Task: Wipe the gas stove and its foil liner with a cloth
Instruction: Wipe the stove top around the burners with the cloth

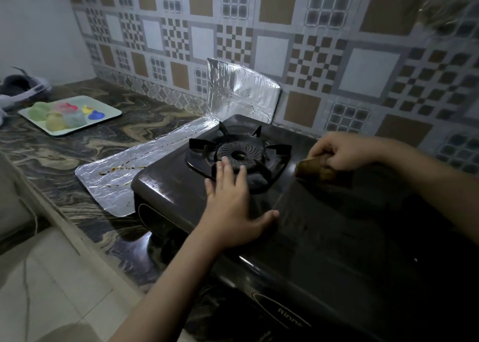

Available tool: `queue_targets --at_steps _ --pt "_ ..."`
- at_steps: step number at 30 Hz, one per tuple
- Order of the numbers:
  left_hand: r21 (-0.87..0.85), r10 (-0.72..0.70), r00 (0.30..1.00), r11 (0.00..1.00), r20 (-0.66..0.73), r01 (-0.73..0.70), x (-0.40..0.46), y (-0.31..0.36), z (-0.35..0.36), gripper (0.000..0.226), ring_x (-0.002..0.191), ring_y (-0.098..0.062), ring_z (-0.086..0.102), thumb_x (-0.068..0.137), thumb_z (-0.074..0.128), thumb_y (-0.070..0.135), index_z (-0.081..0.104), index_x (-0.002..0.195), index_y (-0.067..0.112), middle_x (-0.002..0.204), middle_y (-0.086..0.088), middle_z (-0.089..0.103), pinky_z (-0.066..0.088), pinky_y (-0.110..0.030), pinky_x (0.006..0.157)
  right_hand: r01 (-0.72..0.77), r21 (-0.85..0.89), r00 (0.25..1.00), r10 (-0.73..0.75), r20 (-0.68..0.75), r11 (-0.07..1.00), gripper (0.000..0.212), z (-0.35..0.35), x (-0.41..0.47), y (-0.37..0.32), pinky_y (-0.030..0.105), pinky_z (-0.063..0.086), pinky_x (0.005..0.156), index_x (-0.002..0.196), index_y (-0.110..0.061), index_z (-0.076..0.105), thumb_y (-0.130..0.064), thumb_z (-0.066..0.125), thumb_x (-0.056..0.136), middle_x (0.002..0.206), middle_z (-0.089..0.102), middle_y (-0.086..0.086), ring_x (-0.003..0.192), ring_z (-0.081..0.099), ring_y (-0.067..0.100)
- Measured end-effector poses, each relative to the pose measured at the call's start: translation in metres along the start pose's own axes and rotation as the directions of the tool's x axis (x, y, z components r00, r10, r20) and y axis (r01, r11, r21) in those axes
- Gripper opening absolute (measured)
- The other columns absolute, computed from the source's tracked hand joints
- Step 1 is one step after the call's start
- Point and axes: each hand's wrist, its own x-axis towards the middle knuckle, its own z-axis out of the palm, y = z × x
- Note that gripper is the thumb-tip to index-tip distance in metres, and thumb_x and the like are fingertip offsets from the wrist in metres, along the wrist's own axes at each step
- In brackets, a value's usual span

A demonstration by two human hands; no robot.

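A black gas stove (324, 227) stands on the marbled counter, with one burner and its pan support (239, 156) at its left half. My left hand (230, 199) lies flat and open on the stove top, fingertips touching the pan support's near edge. My right hand (344, 152) is closed on a folded brown cloth (318, 170), pressed onto the stove top right of the burner. The silver foil liner (134, 170) spreads out left of the stove and stands up against the wall behind it; brown crumbs and stains dot its flat part.
A pale tray (108, 115) with several coloured plastic pieces sits at the back left of the counter (64, 150). A dark and white object (20, 87) lies in the far left corner. The patterned tiled wall rises right behind the stove. The counter's front edge drops to a light floor.
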Motion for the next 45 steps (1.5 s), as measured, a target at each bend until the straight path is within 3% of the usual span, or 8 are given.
queue_targets --at_steps 2,7,12,17,25,32,36,45 --pt "-0.007 0.158 0.985 0.987 0.073 -0.158 0.004 0.020 0.012 0.092 0.144 -0.020 -0.024 0.089 0.051 0.058 0.005 0.154 0.013 0.159 -0.010 -0.021 -0.013 -0.044 0.114 -0.020 -0.013 0.996 0.018 -0.089 1.000 0.041 0.014 0.004 0.016 0.026 0.053 0.071 0.105 -0.035 0.069 -0.003 0.052 0.086 0.095 0.068 -0.006 0.078 0.061 0.009" --pt "0.130 0.277 0.936 0.942 0.216 -0.309 0.017 0.043 0.045 0.082 0.147 -0.017 -0.016 0.093 0.024 0.064 0.004 0.154 0.014 0.161 -0.007 -0.013 -0.009 -0.038 0.117 0.062 -0.055 0.998 -0.062 0.012 0.997 0.057 0.050 0.010 0.062 0.032 0.029 0.117 0.129 -0.046 0.052 -0.006 0.046 0.089 0.145 0.045 -0.014 0.135 0.040 0.008" --pt "0.187 0.288 0.938 0.928 0.195 -0.324 0.018 0.039 0.052 0.102 0.147 -0.015 -0.017 0.068 -0.006 0.072 -0.002 0.154 0.018 0.160 -0.003 -0.018 -0.010 -0.031 0.114 -0.011 -0.086 0.988 -0.003 -0.155 0.996 0.062 0.047 0.043 0.082 0.018 0.012 0.117 0.142 -0.031 0.041 0.002 0.041 0.089 0.153 0.030 -0.013 0.144 0.024 0.007" --pt "0.184 0.285 0.944 0.932 0.167 -0.314 0.016 0.040 0.051 0.100 0.146 -0.011 -0.019 0.068 -0.005 0.073 -0.004 0.154 0.022 0.159 0.001 -0.021 -0.009 -0.028 0.115 -0.162 -0.002 0.975 0.160 -0.155 0.987 0.068 0.032 0.105 0.098 0.035 0.021 0.119 0.144 -0.038 0.034 -0.001 0.038 0.087 0.158 0.023 -0.005 0.145 0.023 0.020" --pt "0.157 0.284 0.948 0.939 0.142 -0.305 0.017 0.037 0.052 0.098 0.146 -0.007 -0.017 0.070 0.001 0.075 0.000 0.154 0.025 0.160 0.006 -0.018 -0.009 -0.026 0.114 -0.244 0.033 0.947 0.246 -0.206 0.969 0.070 0.014 0.136 0.088 0.030 0.033 0.109 0.144 -0.034 0.038 0.001 0.039 0.084 0.156 0.028 0.000 0.138 0.035 0.027" --pt "0.152 0.278 0.948 0.942 0.152 -0.300 0.017 0.037 0.052 0.097 0.146 -0.007 -0.014 0.072 0.004 0.076 0.002 0.154 0.025 0.161 0.004 -0.015 -0.008 -0.025 0.114 -0.118 -0.115 0.984 0.101 -0.148 0.986 0.081 0.029 0.108 0.085 0.038 0.033 0.114 0.140 -0.042 0.040 0.009 0.041 0.077 0.155 0.029 -0.006 0.138 0.036 0.020" --pt "0.150 0.264 0.945 0.944 0.191 -0.294 0.016 0.040 0.048 0.081 0.147 -0.008 -0.014 0.092 0.028 0.067 0.002 0.155 0.023 0.161 0.003 -0.015 -0.006 -0.028 0.116 0.026 -0.177 0.997 -0.039 -0.067 0.984 0.079 0.040 0.058 0.070 0.030 0.024 0.118 0.140 -0.037 0.042 0.011 0.040 0.078 0.153 0.032 -0.013 0.141 0.030 0.013" --pt "0.138 0.243 0.938 0.949 0.249 -0.283 0.016 0.046 0.041 0.079 0.148 -0.011 -0.011 0.094 0.033 0.061 0.002 0.155 0.021 0.162 0.000 -0.012 -0.004 -0.031 0.118 0.057 -0.007 0.993 -0.056 0.103 0.998 0.080 0.060 -0.043 0.058 0.034 0.033 0.115 0.124 -0.055 0.051 0.008 0.040 0.076 0.146 0.043 -0.015 0.135 0.041 0.010"
